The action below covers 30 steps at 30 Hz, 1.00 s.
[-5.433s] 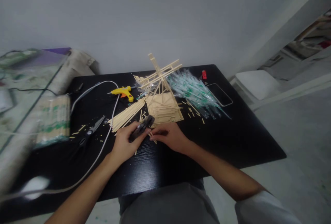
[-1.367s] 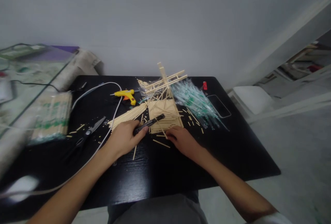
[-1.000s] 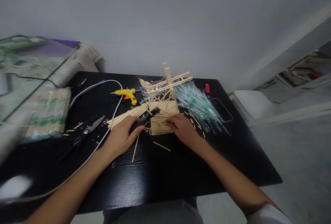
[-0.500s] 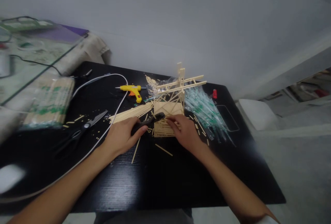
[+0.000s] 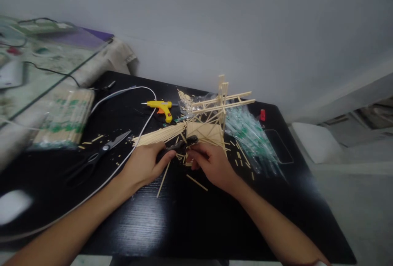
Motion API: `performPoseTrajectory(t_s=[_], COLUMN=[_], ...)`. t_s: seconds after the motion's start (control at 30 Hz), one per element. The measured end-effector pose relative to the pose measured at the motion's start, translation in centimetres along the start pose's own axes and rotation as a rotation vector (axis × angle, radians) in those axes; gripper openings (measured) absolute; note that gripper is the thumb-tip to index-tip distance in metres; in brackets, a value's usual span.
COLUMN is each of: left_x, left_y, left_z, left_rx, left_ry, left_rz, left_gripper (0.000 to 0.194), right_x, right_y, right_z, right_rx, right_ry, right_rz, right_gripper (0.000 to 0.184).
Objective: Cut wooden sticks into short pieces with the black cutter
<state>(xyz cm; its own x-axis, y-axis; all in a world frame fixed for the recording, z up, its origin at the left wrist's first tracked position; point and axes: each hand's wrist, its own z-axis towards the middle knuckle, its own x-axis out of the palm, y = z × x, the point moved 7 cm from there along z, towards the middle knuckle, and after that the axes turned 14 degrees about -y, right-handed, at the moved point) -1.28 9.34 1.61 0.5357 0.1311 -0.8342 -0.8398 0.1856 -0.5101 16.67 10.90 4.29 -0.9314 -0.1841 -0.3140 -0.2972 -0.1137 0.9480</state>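
Head view: black surface (image 5: 199, 225), wood-grain top, glare near the front edge. Left hand (image 5: 145, 161) closed round a dark hand tool (image 5: 176, 147), mid-surface. Right hand (image 5: 215, 163) narrow, fingers bunched at the tool's head; can't tell if they grip a stick. Stick frame (image 5: 222, 104) stands behind the hands, toward the back edge, flat stick panel (image 5: 205, 130) at its foot. Loose sticks (image 5: 162, 134) fanned left of the panel, offcuts around. Yellow glue gun (image 5: 162, 108) behind them. Open scissors (image 5: 106, 148) on the left part, white cable (image 5: 146, 122) looping past. Clear-green wrappers (image 5: 250, 133) right of the frame; red item (image 5: 262, 115) near the back right corner, phone (image 5: 279, 147) by the right edge.
Room: plain grey wall (image 5: 215, 24) behind, glass-topped table (image 5: 58, 59) at left, white stool (image 5: 315, 141) at right, shelving beyond, blurred.
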Motion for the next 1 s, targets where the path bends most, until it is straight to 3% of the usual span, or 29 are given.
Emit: performPoseTrajectory(t_s=[0.33,0.53,0.7,1.0], left_x=[-0.1,-0.2,-0.4,-0.9], left_y=[0.0,0.6,0.6,-0.1], left_z=[-0.2,-0.4,-0.7,-1.1], left_rx=[-0.007,0.059,0.093,0.162], left_ry=[-0.019,-0.135,-0.205,-0.253], left_rz=[0.055,0.063,0.064,-0.031], left_gripper=[0.052,0.048,0.044,0.039], right_x=[0.2,-0.5,0.3,0.7], right_y=[-0.6,0.3,0.7,1.5], right_z=[0.0,-0.1,-0.7,-1.3], right_rx=[0.031,-0.23,-0.338,-0.329], right_ry=[0.007,-0.101,-0.036,-0.033], right_rz=[0.017,-0.251,-0.442,-0.242], right_gripper=[0.015,0.005,0.017,0.016])
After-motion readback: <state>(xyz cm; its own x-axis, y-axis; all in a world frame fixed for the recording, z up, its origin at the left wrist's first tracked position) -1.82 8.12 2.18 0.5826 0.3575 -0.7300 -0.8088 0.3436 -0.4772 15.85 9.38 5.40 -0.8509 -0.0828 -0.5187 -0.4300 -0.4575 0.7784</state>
